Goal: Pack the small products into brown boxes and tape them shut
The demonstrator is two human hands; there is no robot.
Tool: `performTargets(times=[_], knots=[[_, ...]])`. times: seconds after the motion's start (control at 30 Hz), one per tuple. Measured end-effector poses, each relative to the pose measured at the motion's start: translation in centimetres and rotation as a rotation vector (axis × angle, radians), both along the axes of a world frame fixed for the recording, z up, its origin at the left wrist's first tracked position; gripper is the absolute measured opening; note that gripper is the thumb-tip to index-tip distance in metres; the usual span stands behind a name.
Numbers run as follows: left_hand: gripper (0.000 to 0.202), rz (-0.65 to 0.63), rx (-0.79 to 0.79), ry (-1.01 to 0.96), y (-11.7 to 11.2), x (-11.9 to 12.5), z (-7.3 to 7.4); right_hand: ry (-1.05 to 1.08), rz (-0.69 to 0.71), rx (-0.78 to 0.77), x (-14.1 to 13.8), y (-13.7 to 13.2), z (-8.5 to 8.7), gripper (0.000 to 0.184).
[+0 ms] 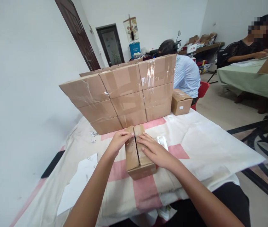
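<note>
A small cardboard box [135, 164] lies on the white and pink cloth [195, 142] in front of me, its two top flaps folded down with a slit between them. My left hand [119, 140] curls against the left flap near the far end, fingers pressing on it. My right hand [154, 151] lies flat on the right flap with its fingers stretched out. A small white plastic packet [162, 142] rests on the cloth just right of the box.
A wall of taped cardboard boxes [124, 94] stands stacked behind the small box, with one more box [181, 102] at its right end. White paper sheets [79, 179] lie at the left. Two other people sit beyond, one at a green-covered table [249, 80].
</note>
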State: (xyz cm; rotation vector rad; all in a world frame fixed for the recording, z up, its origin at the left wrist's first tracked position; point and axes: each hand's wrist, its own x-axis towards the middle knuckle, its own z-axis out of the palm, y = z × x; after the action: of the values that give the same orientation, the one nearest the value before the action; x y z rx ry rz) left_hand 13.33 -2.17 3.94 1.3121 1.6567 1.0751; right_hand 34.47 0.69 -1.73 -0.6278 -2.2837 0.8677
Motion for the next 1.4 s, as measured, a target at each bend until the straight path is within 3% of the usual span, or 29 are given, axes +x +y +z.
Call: performTargets(times=[0.7,1.07,1.4], knots=[[0.027,0.113,-0.172,0.149,2.2,0.6,0.7,0.09,-0.071,0.127,-0.8,0.8,-0.9,0.041],[0.028,0.074,-0.161,0.317,2.7,0.0,-0.6,0.02,-0.051,0.15,-0.8,1.1,-0.5,0.043],[0.036,0.031,-0.344,0.675,2.6,0.9,1.7,-0.028,-0.061,0.187,-0.9,1.1,0.0,0.043]])
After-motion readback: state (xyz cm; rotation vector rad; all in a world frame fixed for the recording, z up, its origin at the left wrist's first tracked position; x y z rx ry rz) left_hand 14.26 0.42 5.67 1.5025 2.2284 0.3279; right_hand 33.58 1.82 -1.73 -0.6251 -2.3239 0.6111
